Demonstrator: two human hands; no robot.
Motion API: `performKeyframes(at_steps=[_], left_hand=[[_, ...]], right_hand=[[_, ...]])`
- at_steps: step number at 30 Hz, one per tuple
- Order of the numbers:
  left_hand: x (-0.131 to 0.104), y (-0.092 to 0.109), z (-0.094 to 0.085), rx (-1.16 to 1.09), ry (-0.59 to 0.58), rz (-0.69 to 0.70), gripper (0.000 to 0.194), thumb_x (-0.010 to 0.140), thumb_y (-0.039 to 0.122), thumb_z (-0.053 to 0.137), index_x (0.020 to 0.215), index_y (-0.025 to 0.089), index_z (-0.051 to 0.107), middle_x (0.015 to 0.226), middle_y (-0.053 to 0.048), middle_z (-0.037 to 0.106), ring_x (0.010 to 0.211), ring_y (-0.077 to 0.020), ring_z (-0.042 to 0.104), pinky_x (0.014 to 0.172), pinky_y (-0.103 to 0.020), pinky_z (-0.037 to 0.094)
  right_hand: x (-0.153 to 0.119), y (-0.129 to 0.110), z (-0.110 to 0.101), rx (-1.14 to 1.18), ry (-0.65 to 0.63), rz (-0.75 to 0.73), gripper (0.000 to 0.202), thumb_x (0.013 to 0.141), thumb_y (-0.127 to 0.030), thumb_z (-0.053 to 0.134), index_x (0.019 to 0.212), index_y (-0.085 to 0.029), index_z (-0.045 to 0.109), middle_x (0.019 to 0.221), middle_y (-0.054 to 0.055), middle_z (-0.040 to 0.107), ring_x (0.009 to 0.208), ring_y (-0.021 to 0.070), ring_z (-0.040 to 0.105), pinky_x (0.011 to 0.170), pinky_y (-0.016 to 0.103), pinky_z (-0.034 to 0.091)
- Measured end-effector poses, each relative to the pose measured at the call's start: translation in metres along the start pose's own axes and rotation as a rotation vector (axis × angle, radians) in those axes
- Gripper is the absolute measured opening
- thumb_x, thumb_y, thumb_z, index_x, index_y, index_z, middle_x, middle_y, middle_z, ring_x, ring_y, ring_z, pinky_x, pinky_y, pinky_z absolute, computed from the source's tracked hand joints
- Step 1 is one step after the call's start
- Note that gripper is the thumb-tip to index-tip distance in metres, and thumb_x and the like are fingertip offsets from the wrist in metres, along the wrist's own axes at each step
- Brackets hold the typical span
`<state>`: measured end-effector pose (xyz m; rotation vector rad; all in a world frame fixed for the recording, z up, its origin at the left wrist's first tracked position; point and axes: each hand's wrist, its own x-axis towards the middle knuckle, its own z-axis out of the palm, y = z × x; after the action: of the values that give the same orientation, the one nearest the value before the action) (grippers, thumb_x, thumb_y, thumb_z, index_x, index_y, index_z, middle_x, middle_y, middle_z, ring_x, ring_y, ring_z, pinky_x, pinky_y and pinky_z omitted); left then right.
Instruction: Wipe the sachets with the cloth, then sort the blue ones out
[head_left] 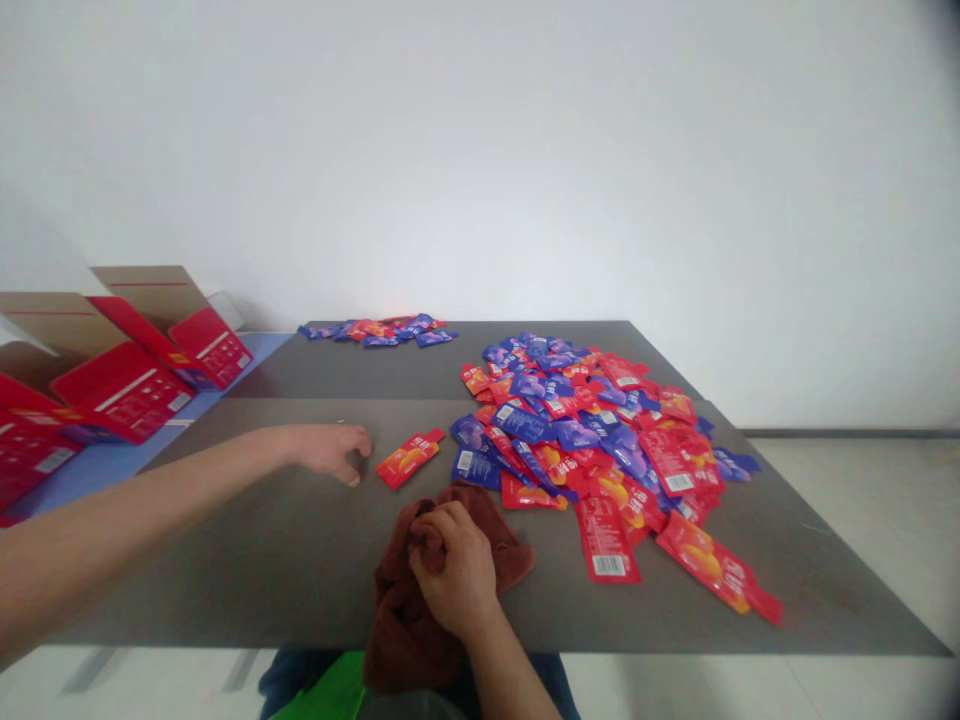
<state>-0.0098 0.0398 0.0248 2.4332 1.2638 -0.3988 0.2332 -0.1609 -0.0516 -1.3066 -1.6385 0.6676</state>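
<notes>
Your right hand point(459, 572) clutches a brown cloth point(397, 615), fingers closed round a fold, at the near edge of the grey table point(255, 570); part of the cloth hangs over. Your left hand point(330, 450) is loosely curved, thumb and fingers parted, just left of a lone red packet point(409, 458). Big mixed packet heap point(585, 432) right, smaller heap point(382, 330) far, open red boxes point(124, 385) left.

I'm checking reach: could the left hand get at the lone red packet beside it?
Likely yes: the left hand, part open, is beside the red packet, with nothing visible between them. The brown cloth under the right hand sits off that path.
</notes>
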Motion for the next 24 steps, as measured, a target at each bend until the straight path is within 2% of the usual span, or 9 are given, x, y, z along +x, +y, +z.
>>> performKeyframes(at_steps=[3,7,11,15,17,20,24], left_hand=[[-0.007,-0.005,-0.007,-0.054,-0.079,-0.025,0.041,0.065,0.05,0.078,0.092,0.018,0.075,0.094,-0.009,0.072,0.091,-0.0298,0.065,0.081,-0.033,0.048],[-0.001,0.008,-0.001,0.015,-0.017,-0.023,0.048,0.07,0.06,0.073,0.091,0.017,0.075,0.095,-0.011,0.068,0.088,-0.0289,0.064,0.078,-0.034,0.046],[0.009,0.029,0.016,0.035,0.056,0.001,0.052,0.078,0.065,0.065,0.095,0.016,0.074,0.096,-0.012,0.065,0.085,-0.0284,0.063,0.076,-0.035,0.046],[0.01,0.045,0.039,-0.034,0.191,-0.029,0.057,0.078,0.06,0.069,0.119,0.02,0.069,0.109,-0.01,0.065,0.093,-0.029,0.065,0.081,-0.035,0.047],[0.008,0.048,0.05,-0.066,0.255,-0.041,0.06,0.076,0.056,0.071,0.125,0.022,0.067,0.113,-0.01,0.065,0.098,-0.0297,0.065,0.083,-0.034,0.047],[0.003,0.047,0.058,-0.129,0.298,-0.026,0.052,0.075,0.05,0.073,0.117,0.021,0.068,0.11,-0.009,0.067,0.099,-0.0291,0.064,0.083,-0.033,0.046],[-0.002,0.048,0.06,-0.221,0.3,-0.031,0.041,0.073,0.045,0.074,0.104,0.02,0.066,0.1,-0.006,0.068,0.092,-0.0266,0.064,0.075,-0.03,0.044]], right_hand=[[-0.001,0.001,0.001,0.008,0.003,-0.012,0.017,0.082,-0.012,0.065,0.091,-0.026,0.067,0.095,0.001,0.06,0.087,0.017,0.062,0.08,0.028,0.048],[-0.001,0.002,0.002,-0.002,0.008,-0.013,0.018,0.082,-0.012,0.065,0.092,-0.026,0.068,0.095,0.001,0.06,0.088,0.017,0.062,0.08,0.028,0.047],[0.0,0.002,0.001,-0.004,0.004,-0.01,0.016,0.083,-0.014,0.066,0.092,-0.026,0.069,0.096,0.001,0.061,0.088,0.0173,0.061,0.08,0.028,0.048],[0.0,0.001,0.0,0.005,0.004,-0.007,0.017,0.081,-0.012,0.066,0.092,-0.026,0.068,0.096,0.001,0.061,0.088,0.0173,0.062,0.081,0.028,0.048],[0.0,0.002,0.001,0.018,0.009,-0.012,0.018,0.081,-0.012,0.067,0.093,-0.026,0.069,0.095,0.001,0.061,0.088,0.0171,0.062,0.083,0.028,0.048],[-0.001,0.003,0.002,0.021,0.015,-0.016,0.017,0.081,-0.013,0.067,0.093,-0.026,0.069,0.096,0.001,0.061,0.089,0.0172,0.062,0.084,0.028,0.048],[-0.001,0.005,0.003,0.02,0.018,-0.013,0.014,0.082,-0.014,0.067,0.091,-0.025,0.068,0.096,0.0,0.062,0.088,0.0165,0.061,0.082,0.027,0.048]])
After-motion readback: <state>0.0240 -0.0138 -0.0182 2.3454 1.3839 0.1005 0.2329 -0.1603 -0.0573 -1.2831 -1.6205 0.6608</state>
